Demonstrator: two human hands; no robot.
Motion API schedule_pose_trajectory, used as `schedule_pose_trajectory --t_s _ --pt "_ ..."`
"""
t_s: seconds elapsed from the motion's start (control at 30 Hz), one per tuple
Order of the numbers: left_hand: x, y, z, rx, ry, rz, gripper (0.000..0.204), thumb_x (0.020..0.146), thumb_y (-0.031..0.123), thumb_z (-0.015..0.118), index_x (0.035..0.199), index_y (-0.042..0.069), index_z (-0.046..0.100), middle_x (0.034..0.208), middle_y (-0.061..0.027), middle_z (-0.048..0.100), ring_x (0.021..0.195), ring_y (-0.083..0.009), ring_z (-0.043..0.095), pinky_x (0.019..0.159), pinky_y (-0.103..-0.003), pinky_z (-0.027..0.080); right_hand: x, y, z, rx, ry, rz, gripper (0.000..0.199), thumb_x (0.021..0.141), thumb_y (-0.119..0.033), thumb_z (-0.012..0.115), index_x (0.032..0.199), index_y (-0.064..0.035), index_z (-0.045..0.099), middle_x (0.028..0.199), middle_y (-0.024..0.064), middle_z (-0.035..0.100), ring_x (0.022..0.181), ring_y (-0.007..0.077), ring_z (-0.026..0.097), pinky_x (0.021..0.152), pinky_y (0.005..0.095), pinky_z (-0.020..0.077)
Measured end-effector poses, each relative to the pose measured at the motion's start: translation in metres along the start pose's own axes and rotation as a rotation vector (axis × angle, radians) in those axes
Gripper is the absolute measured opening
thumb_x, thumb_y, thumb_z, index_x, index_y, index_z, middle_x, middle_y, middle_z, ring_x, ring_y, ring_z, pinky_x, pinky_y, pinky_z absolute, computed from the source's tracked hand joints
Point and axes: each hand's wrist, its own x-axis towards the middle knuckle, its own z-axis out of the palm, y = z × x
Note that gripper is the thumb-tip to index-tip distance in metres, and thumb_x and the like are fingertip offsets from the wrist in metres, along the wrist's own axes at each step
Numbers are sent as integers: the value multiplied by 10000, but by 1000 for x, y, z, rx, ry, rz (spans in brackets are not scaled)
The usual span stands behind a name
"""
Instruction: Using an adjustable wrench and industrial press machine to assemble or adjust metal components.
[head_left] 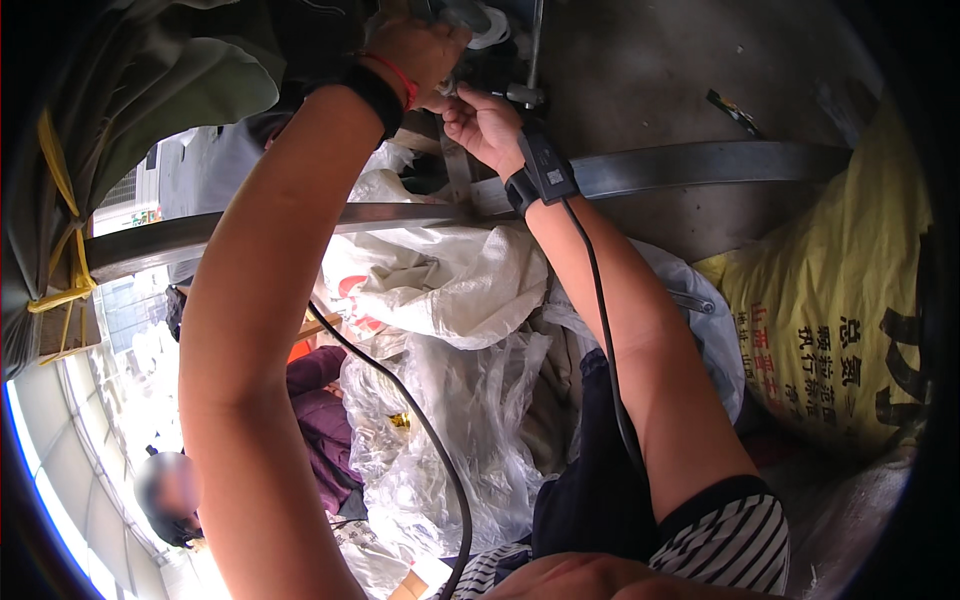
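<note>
At the top of the head view my left hand (422, 55) reaches into a dark cluster of machine-like parts, its fingers curled. What those fingers hold is hidden. Just below and to the right, my right hand (487, 125) has its fingertips pinched together, close to the left hand's. Anything between them is too small to make out. A white round part (490, 28) lies beside the left hand. Near the right fingertips is a metal fitting (524, 96), with a thin metal rod (539, 45) rising from it.
A metal bar (700, 168) crosses below my hands. White woven sacking (450, 285) and clear plastic (440, 430) lie between my arms. A yellow printed sack (830, 320) stands at right. Dark green cloth (190, 75) hangs at left, near yellow ties (62, 290). Another person (325, 430) is at lower left.
</note>
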Motion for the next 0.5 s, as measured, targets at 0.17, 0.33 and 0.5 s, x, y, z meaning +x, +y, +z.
schedule_pose_trajectory --t_s 0.17,0.33,0.5 --pt "5 0 3 54 -63 -18 327 755 381 664 854 71 694 951 -95 625 969 -255 598 911 -359 429 -3 1 4 -19 30 4 176 913 -177 562 845 -14 567 770 90 611 637 148 560 576 275 459" --pt "-1 -2 6 87 64 13 333 737 355 683 910 71 677 951 -87 623 965 -234 601 881 -358 448 -2 1 3 7 -10 12 168 912 -168 561 857 -9 570 780 95 617 642 151 568 578 278 467" --pt "1 2 -2 74 -52 14 371 743 327 680 1011 77 625 951 -76 619 972 -225 600 876 -346 449 -3 -1 1 0 12 -8 171 914 -166 555 863 -4 574 776 97 615 643 153 568 580 279 471"
